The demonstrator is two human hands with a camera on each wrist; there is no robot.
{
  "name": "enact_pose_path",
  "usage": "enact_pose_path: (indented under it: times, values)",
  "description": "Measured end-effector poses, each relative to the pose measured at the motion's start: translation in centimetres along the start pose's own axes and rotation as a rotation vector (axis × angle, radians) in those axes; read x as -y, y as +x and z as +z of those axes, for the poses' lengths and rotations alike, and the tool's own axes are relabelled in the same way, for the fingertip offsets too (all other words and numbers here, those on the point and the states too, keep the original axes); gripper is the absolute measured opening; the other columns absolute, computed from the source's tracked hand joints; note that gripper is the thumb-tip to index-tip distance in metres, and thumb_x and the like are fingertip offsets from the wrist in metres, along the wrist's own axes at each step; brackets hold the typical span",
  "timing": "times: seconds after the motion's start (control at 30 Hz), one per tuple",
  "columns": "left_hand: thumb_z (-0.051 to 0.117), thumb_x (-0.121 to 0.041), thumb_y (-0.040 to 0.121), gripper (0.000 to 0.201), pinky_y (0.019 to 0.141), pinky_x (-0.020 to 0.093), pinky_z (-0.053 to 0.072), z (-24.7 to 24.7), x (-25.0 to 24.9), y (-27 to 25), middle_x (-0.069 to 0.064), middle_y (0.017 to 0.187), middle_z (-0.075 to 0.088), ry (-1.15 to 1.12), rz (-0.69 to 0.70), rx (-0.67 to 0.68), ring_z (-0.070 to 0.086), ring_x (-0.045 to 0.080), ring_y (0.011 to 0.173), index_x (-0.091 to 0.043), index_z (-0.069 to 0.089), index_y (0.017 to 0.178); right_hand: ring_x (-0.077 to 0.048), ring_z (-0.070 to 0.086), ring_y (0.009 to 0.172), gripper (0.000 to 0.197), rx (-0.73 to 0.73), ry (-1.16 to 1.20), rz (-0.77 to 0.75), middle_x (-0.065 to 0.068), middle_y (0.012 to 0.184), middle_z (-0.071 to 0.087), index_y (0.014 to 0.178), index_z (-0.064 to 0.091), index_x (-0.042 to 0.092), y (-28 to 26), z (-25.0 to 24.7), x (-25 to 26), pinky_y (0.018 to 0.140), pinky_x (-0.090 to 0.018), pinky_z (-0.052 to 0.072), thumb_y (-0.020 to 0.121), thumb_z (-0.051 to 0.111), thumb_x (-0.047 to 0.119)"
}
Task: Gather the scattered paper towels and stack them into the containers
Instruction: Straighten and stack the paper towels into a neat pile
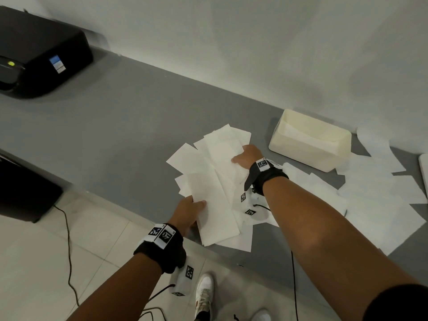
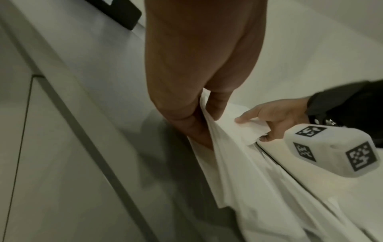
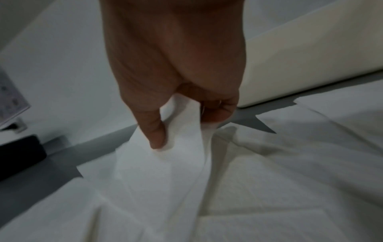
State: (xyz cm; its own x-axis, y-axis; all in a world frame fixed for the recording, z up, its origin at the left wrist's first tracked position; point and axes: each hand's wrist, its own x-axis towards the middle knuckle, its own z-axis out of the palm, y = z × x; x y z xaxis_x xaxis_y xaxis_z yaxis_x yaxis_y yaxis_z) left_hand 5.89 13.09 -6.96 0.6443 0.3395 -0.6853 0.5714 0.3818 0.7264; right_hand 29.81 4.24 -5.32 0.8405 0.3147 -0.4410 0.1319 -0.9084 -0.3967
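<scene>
A loose bundle of white paper towels (image 1: pixel 213 179) hangs fanned out between both hands above the grey counter (image 1: pixel 115 126). My left hand (image 1: pixel 188 210) pinches the bundle's near-left edge, thumb on top; the left wrist view shows the left hand (image 2: pixel 199 124) with towels (image 2: pixel 238 163) drooping from it. My right hand (image 1: pixel 245 156) grips the far-right edge, and the right wrist view shows the right hand (image 3: pixel 182 121) with its thumb and curled fingers pinching a towel (image 3: pixel 161 163). A cream open container (image 1: pixel 310 144) stands right of the bundle, against the wall. More towels (image 1: pixel 379 205) lie scattered on the counter at right.
A black printer (image 1: pixel 39 56) sits at the counter's far left. A dark box (image 1: pixel 23 193) stands on the tiled floor at left, with cables (image 1: pixel 68 246) trailing across the tiles. Another white object's edge (image 1: pixel 424 172) shows at the far right.
</scene>
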Motion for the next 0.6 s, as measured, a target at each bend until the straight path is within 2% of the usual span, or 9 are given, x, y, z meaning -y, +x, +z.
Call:
enact_pose_path:
  times: [0.1,0.17,0.2,0.23,0.3,0.37,0.43,0.5,0.6]
  values:
    - [0.058,-0.015,0.094,0.021,0.079,0.037,0.053,0.5,0.0,0.0,0.012,0.110,0.069,-0.051,0.005,0.010,0.065,0.029,0.094,-0.009,0.062,0.114,-0.029,0.059,0.110,0.054,-0.001,0.192,-0.001,-0.011,0.123,0.060,0.117,0.057,0.001,0.4,-0.3,-0.8,0.087,-0.031,0.045,0.073,0.074,0.027]
    - [0.060,-0.020,0.094,0.022,0.079,0.038,0.054,0.9,0.0,0.0,0.010,0.109,0.070,-0.090,0.001,-0.002,0.066,0.028,0.094,-0.010,0.062,0.114,-0.027,0.063,0.103,0.054,0.034,0.371,0.040,-0.008,0.113,0.065,0.109,0.062,0.003,0.3,-0.5,-1.1,0.089,-0.034,0.049,0.072,0.077,0.038]
    - [0.059,-0.020,0.095,0.024,0.082,0.040,0.054,1.1,0.1,0.0,0.011,0.109,0.069,-0.097,0.000,-0.009,0.066,0.029,0.094,-0.009,0.062,0.116,-0.028,0.063,0.102,0.054,0.051,0.415,0.067,-0.008,0.109,0.065,0.110,0.063,0.003,0.1,-0.5,-1.2,0.091,-0.035,0.049,0.076,0.073,0.044]
    - [0.057,-0.019,0.096,0.026,0.086,0.043,0.053,1.2,0.2,0.1,0.012,0.110,0.069,-0.102,0.000,-0.016,0.065,0.030,0.095,-0.007,0.061,0.118,-0.029,0.063,0.104,0.054,0.061,0.408,0.086,-0.009,0.108,0.064,0.114,0.062,0.002,-0.2,-0.5,-1.3,0.091,-0.036,0.048,0.082,0.067,0.045]
    - [0.053,-0.017,0.098,0.026,0.092,0.047,0.051,1.2,0.3,0.0,0.012,0.109,0.067,-0.106,-0.010,-0.030,0.063,0.031,0.097,-0.005,0.059,0.120,-0.031,0.059,0.109,0.049,0.071,0.216,0.070,-0.015,0.115,0.060,0.119,0.059,-0.002,-0.9,-0.5,-1.3,0.089,-0.034,0.045,0.090,0.058,0.037]
    - [0.049,-0.015,0.099,0.025,0.092,0.047,0.049,1.3,0.3,0.0,0.013,0.109,0.065,-0.120,-0.016,-0.030,0.061,0.031,0.097,-0.005,0.058,0.120,-0.031,0.058,0.101,0.029,0.058,0.071,0.017,-0.018,0.108,0.059,0.102,0.061,-0.002,-1.8,-0.4,-1.0,0.081,-0.032,0.043,0.091,0.056,0.025]
    - [0.046,-0.013,0.100,0.023,0.089,0.043,0.049,1.3,0.3,0.1,0.012,0.106,0.064,-0.150,-0.004,-0.026,0.060,0.029,0.095,-0.005,0.056,0.120,-0.027,0.054,0.087,0.013,0.083,0.042,-0.019,-0.013,0.095,0.054,0.082,0.055,0.004,-2.4,-0.3,-1.0,0.072,-0.030,0.042,0.087,0.058,0.016]
    - [0.045,-0.010,0.101,0.022,0.081,0.038,0.050,1.3,0.2,0.1,0.008,0.100,0.065,-0.199,0.004,-0.037,0.061,0.025,0.088,-0.005,0.056,0.120,-0.025,0.055,0.082,0.005,0.075,0.210,-0.017,-0.011,0.092,0.055,0.086,0.054,0.007,-2.9,-0.4,-1.1,0.066,-0.033,0.049,0.085,0.059,0.008]
    - [0.043,-0.010,0.101,0.024,0.073,0.035,0.051,1.1,-0.1,0.1,0.008,0.099,0.066,-0.304,-0.029,-0.042,0.062,0.022,0.085,-0.004,0.055,0.122,-0.018,0.060,0.063,0.014,0.073,0.747,0.066,-0.012,0.087,0.058,0.095,0.056,0.009,-5.4,-0.5,-1.1,0.048,-0.021,0.046,0.085,0.060,0.000]
